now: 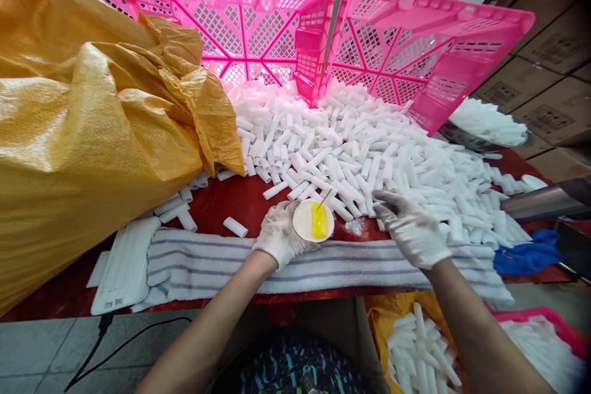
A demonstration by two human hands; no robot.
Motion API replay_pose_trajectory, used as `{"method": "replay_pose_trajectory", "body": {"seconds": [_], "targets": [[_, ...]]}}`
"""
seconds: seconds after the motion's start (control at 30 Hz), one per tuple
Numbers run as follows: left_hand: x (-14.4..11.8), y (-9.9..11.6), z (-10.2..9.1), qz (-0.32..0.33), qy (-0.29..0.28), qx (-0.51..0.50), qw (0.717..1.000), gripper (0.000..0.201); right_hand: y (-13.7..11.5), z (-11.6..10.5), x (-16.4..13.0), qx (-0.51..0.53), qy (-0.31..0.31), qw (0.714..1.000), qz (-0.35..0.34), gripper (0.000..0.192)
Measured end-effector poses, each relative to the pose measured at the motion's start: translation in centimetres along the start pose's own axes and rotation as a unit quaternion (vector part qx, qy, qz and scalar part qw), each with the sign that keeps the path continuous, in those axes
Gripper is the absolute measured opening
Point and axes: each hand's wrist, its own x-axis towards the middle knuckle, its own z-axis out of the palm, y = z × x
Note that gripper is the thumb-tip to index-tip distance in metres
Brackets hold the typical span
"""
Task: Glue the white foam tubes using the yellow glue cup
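Note:
My left hand (280,234), in a white glove, grips a small white dish (314,220) holding a yellow blob with a thin stick standing in it. My gloved right hand (410,228) reaches flat, fingers apart, onto the near edge of a large pile of short white tubes (351,148) spread over the red table (231,200). It holds nothing that I can see. Both hands rest above a striped white towel (323,265) along the table's front edge. One loose tube (235,227) lies left of the dish.
A big yellow woven sack (83,135) fills the left side. Two pink plastic crates (240,18) (415,49) stand tipped behind the pile. A blue cloth (526,252) and a metal cylinder (545,202) lie at right. Below the table, a sack and a crate hold more white tubes (420,345). Cardboard boxes (545,68) are stacked at far right.

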Motion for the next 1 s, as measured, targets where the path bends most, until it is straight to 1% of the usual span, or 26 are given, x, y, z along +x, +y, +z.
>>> {"method": "replay_pose_trajectory", "body": {"seconds": [0.07, 0.1, 0.17, 0.2, 0.27, 0.4, 0.43, 0.5, 0.6, 0.77, 0.9, 1.0], "targets": [[0.0, 0.0, 0.0, 0.004, -0.006, 0.011, 1.0, 0.109, -0.6, 2.3, -0.1, -0.043, -0.059, 0.996, -0.054, 0.038], [0.0, 0.0, -0.1, 0.005, -0.009, 0.017, 1.0, 0.11, -0.9, 3.7, 0.0, -0.05, -0.087, 0.992, -0.075, 0.036], [0.0, 0.0, -0.1, 0.009, -0.01, 0.028, 1.0, 0.109, -1.3, 6.1, 0.5, -0.024, -0.127, 0.987, -0.092, 0.025], [0.0, 0.1, -0.1, 0.013, -0.007, 0.029, 0.999, 0.108, -1.4, 6.9, 0.8, -0.009, -0.142, 0.985, -0.096, 0.021], [-0.1, 0.2, -0.1, 0.019, 0.004, 0.027, 0.999, 0.103, -1.5, 7.9, 1.2, -0.005, -0.159, 0.981, -0.108, 0.019], [-0.2, 0.2, 0.1, 0.021, 0.02, 0.026, 0.999, 0.097, -1.3, 8.1, 1.4, -0.074, -0.169, 0.971, -0.151, 0.02], [-0.2, 0.2, 0.1, 0.02, 0.019, 0.026, 0.999, 0.097, -1.3, 8.1, 1.4, -0.076, -0.174, 0.969, -0.158, 0.019], [-0.2, 0.2, 0.0, 0.016, 0.016, 0.023, 0.999, 0.1, -1.3, 8.1, 1.5, -0.046, -0.185, 0.968, -0.162, 0.02], [-0.3, 0.4, -0.2, 0.004, 0.001, 0.016, 1.0, 0.101, -1.5, 7.6, 1.5, 0.015, -0.177, 0.975, -0.134, 0.025], [-0.3, 0.9, -0.4, -0.006, 0.012, 0.012, 1.0, 0.1, -2.3, 6.1, 1.5, 0.056, -0.122, 0.989, -0.07, 0.031], [-0.3, 0.7, -0.2, 0.003, 0.025, 0.008, 1.0, 0.098, -2.9, 6.6, 1.1, 0.081, -0.13, 0.988, 0.0, 0.036], [-0.2, 0.4, 0.0, 0.004, 0.019, 0.007, 1.0, 0.102, -3.1, 7.1, 0.5, 0.1, -0.104, 0.989, 0.014, 0.036]]}}
